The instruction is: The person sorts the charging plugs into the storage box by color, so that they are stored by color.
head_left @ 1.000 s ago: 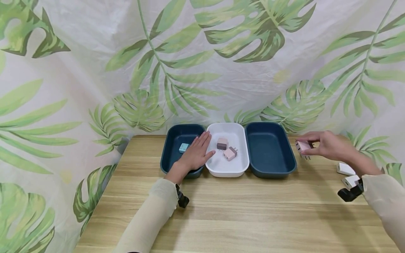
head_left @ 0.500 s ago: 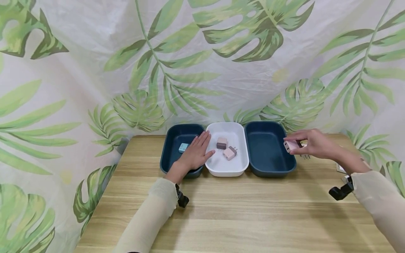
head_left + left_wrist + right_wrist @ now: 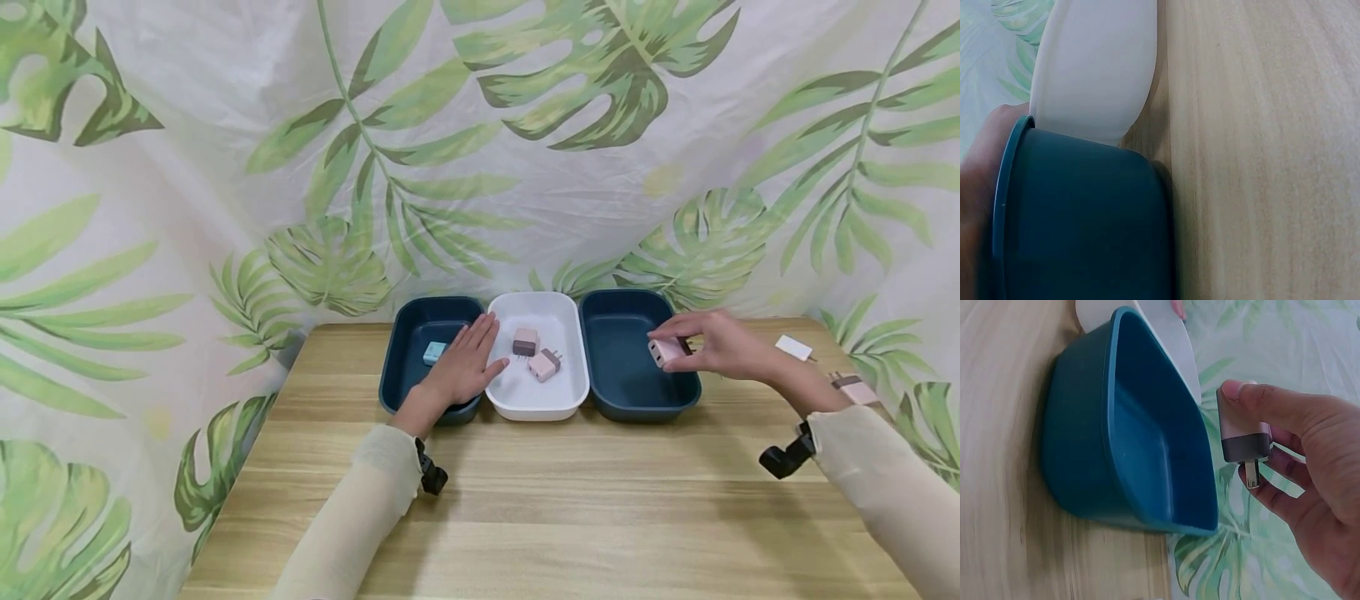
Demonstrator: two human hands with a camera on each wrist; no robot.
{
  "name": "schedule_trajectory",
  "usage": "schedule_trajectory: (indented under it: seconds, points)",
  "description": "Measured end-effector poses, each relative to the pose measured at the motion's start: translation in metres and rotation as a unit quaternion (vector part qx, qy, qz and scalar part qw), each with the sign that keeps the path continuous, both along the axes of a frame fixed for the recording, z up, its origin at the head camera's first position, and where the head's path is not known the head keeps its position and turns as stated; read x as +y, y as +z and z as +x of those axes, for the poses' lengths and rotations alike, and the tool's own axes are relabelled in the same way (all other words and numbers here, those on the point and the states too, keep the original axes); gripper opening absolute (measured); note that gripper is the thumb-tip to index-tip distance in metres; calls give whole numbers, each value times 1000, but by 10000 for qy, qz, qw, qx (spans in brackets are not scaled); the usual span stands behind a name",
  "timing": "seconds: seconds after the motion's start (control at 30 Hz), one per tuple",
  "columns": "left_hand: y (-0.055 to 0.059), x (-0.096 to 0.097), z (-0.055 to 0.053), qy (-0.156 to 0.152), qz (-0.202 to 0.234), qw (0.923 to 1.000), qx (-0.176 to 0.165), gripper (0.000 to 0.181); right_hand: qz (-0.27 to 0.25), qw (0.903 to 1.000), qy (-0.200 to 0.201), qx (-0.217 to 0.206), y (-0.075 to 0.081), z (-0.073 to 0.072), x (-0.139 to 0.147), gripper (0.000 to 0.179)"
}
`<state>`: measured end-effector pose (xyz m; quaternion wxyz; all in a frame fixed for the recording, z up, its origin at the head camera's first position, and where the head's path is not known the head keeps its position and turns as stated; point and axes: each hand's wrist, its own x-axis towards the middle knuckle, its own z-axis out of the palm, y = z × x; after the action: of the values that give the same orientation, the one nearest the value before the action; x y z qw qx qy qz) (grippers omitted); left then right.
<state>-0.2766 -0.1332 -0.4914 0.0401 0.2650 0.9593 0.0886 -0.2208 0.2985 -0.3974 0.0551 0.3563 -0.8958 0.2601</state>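
Observation:
My right hand (image 3: 723,346) pinches a pink and dark charger plug (image 3: 1244,428) between thumb and fingers, over the right part of the right-hand blue bin (image 3: 622,392). Its metal prongs point back toward the palm in the right wrist view. My left hand (image 3: 459,367) lies with straight fingers across the adjoining rims of the left blue bin (image 3: 408,333) and the white bin (image 3: 540,412). Inside the left bin is a light-blue charger plug (image 3: 434,353), partly beside the fingers. Two pink and dark charger plugs (image 3: 525,340) lie in the white bin.
On the wooden table's right side lie a white charger plug (image 3: 793,347) and another pink and dark charger plug (image 3: 855,390), near the right forearm. The three bins stand side by side at the back, before a leaf-patterned cloth (image 3: 450,167).
My right hand has moved left with the pink charger plug, from beside the right blue bin to over it. Plugs behind the forearm have come into view. The left hand stays put.

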Motion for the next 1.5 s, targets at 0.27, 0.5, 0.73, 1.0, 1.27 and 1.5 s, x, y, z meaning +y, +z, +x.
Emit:
schedule_trajectory:
  seconds: [0.27,0.5,0.73,1.0,1.27,1.5]
  points:
    - [-1,0,-1,51,-85,9999,-87,79,-11,9993,260,258,-3,-5,-13,42]
    - [-1,1,-1,70,-96,9999,-89,79,-111,9988,418,237,-6,-9,-24,43]
    - [-2,0,-1,48,-40,10000,-63,79,-196,9984,524,61,-6,-11,-38,42]
    - [-1,0,-1,50,-11,9999,-89,79,-349,9967,726,-110,-7,-13,-53,43]
    - [0,-1,0,49,17,10000,-78,79,-453,9952,860,-115,-8,-17,-67,44]
    - [-1,0,0,53,-22,10000,-82,79,-573,9931,965,-338,-12,-18,-83,44]
